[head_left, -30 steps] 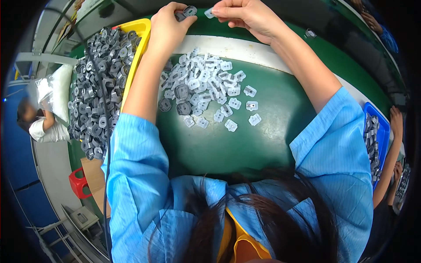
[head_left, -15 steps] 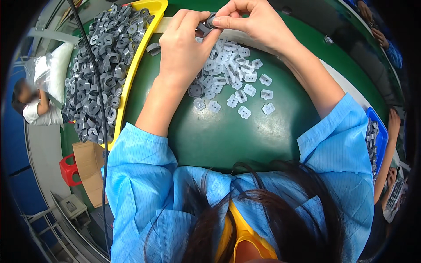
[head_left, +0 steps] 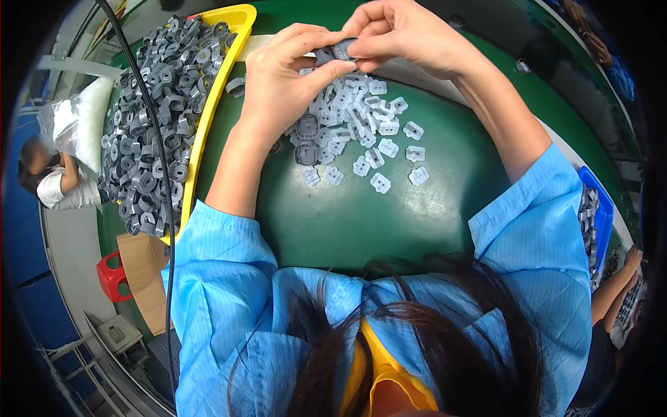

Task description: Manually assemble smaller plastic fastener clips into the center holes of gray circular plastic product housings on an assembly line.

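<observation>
Between both hands, above the far part of the green table (head_left: 333, 229), is a small dark grey plastic part (head_left: 342, 50). My left hand (head_left: 285, 76) is closed on it, thumb and fingers around its left side. The fingertips of my right hand (head_left: 399, 38) pinch its right side. Fingers cover much of the part, so its full shape is hidden. Below the hands lies a loose pile of translucent white plastic pieces (head_left: 361, 121). Beside the pile's left edge rest two grey plastic parts (head_left: 306, 140).
A yellow tray (head_left: 207, 118) heaped with grey parts (head_left: 156, 125) stands at left, with a black cable (head_left: 154, 104) hanging across it. At right is a blue tray (head_left: 603, 222) of parts. Another person's arm (head_left: 618, 285) is near it. A red stool (head_left: 111, 276) stands lower left.
A second grey part now lies beside the white pile, where one showed before. My hands stay together at the far side, the right one's fingers shifted on the held part.
</observation>
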Available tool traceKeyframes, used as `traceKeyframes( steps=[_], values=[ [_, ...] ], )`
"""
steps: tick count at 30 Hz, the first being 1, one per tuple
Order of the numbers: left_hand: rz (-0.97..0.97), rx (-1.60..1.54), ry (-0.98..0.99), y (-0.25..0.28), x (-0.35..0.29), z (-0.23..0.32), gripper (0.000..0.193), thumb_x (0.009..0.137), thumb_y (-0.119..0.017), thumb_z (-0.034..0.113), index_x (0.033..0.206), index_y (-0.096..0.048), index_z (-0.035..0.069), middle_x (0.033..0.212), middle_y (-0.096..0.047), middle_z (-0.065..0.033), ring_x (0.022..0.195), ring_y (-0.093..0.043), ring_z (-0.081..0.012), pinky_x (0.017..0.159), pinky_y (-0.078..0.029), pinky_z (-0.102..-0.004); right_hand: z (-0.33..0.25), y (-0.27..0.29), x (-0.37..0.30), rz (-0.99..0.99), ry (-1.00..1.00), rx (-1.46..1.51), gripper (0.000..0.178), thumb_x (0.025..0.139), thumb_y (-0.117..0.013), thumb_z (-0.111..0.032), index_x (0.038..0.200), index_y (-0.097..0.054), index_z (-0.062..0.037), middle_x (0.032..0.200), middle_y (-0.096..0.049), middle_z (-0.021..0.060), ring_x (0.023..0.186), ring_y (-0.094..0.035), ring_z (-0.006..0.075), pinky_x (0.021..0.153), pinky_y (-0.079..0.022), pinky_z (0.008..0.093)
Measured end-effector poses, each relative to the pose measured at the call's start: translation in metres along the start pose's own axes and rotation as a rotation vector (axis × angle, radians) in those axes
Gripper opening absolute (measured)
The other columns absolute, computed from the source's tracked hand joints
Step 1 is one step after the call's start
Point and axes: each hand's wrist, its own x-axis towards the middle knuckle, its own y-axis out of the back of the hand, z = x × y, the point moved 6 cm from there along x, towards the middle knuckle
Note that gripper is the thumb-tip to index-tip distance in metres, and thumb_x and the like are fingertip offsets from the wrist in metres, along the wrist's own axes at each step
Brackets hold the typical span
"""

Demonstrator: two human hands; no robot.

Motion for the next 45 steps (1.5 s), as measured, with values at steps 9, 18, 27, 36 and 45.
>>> traceKeyframes(
  steps=[9,18,27,36,45],
  values=[
    [0.170,-0.576,0.159,0.010,0.000,-0.010,0.032,0.088,-0.066,0.000,0.115,-0.050,-0.004,0.104,-0.066,-0.0172,0.094,-0.067,-0.0234,0.077,-0.054,-0.0283,-0.033,-0.010,-0.007,0.105,0.336,0.166,0.016,0.077,-0.070,-0.001,0.091,-0.062,-0.0020,0.079,-0.063,0.0023,0.070,-0.058,0.0077,0.067,-0.047,0.0202],
    [0.196,-0.431,0.465,0.007,-0.007,-0.038,0.025,0.090,-0.070,0.018,0.105,-0.064,0.000,0.093,-0.066,-0.0029,0.073,-0.053,-0.0041,0.068,-0.042,-0.0163,0.036,0.091,0.011,0.488,0.013,-0.180,0.015,0.077,-0.068,-0.013,0.082,-0.064,0.0000,0.075,-0.064,0.0080,0.064,-0.057,0.0126,0.057,-0.045,0.0265],
    [0.028,-0.257,0.420,0.004,-0.006,-0.025,0.038,0.081,-0.075,0.005,0.116,-0.062,-0.001,0.089,-0.067,-0.0014,0.074,-0.056,-0.0030,0.068,-0.043,-0.0172,-0.006,0.024,-0.051,0.048,-0.159,-0.676,0.022,0.077,-0.077,-0.022,0.077,-0.064,-0.0040,0.067,-0.062,0.0006,0.061,-0.058,0.0084,0.054,-0.046,0.0222],
    [0.068,0.120,0.232,-0.015,-0.009,0.010,0.036,0.076,-0.081,0.010,0.103,-0.060,0.000,0.073,-0.062,0.0006,0.064,-0.056,-0.0021,0.055,-0.045,-0.0177,-0.004,-0.015,-0.065,-0.135,-0.314,-0.803,0.024,0.072,-0.077,-0.016,0.066,-0.060,0.0010,0.058,-0.060,0.0069,0.051,-0.060,0.0128,0.048,-0.048,0.0247],
    [0.091,-0.050,0.097,-0.011,-0.002,0.001,0.042,0.079,-0.074,0.001,0.117,-0.057,-0.002,0.104,-0.064,-0.0082,0.087,-0.064,-0.0117,0.078,-0.053,-0.0228,-0.031,-0.003,-0.010,0.178,0.309,-0.299,0.013,0.082,-0.073,-0.012,0.083,-0.069,0.0006,0.077,-0.068,0.0047,0.069,-0.062,0.0111,0.067,-0.049,0.0247]
  ],
)
